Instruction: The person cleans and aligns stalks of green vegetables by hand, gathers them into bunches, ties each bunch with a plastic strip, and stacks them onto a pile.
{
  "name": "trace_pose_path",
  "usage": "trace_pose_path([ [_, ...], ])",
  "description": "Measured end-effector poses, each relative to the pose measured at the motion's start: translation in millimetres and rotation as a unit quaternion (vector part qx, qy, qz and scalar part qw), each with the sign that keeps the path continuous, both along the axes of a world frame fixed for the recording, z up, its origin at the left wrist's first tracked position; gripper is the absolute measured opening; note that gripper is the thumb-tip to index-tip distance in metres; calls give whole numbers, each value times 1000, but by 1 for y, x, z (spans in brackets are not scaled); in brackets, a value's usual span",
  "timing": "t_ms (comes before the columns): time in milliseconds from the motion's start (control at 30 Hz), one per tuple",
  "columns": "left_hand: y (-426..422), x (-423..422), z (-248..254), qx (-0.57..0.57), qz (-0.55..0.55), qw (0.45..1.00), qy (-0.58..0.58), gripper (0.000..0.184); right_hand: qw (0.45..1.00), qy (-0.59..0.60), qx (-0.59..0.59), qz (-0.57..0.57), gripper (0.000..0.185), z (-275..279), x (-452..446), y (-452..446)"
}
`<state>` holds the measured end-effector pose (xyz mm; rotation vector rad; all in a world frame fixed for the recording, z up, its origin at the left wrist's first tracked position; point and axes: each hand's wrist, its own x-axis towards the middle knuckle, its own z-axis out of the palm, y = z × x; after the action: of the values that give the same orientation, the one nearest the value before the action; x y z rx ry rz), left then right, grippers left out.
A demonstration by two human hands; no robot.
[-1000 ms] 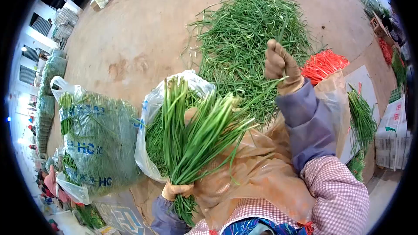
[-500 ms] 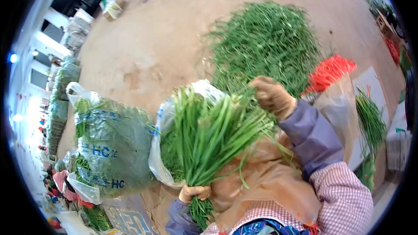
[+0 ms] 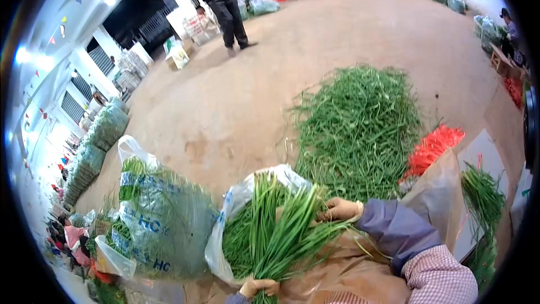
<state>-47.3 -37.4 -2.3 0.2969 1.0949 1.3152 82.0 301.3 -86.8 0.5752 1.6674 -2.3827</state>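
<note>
A bunch of garlic chives, long flat green leaves, fans upward and to the right in front of me. My left hand, in a tan glove, is wrapped round its lower end. At the bunch's upper right side, my right hand, also gloved, has its fingers curled onto the leaves; the fingertips are partly hidden. Behind the bunch stands an open white plastic bag with more greens in it. A brown plastic apron covers my lap.
A large heap of loose green leaves lies on the floor ahead. A filled clear bag stands at left. Red ties and a small tied bunch are at right. A person stands far back; others sit along the walls.
My view has tilted up. My right hand has come down from above the bunch to the leaves at its right side. The left hand still holds the lower end.
</note>
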Motion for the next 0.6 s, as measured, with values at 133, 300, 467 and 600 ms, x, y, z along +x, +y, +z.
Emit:
trace_pose_path([
  [133,3,-4,-2,-26,-15,999,43,32,986,11,167,13,37,7,4,13],
  [300,5,-6,-15,-20,-37,997,61,31,964,21,264,-17,38,8,3,21],
  [467,-9,-13,-54,111,-60,988,-91,17,948,8,279,-152,46,-29,17,45],
  [600,-22,-11,-66,117,-59,975,-179,23,941,151,23,-303,24,-10,71,108],
])
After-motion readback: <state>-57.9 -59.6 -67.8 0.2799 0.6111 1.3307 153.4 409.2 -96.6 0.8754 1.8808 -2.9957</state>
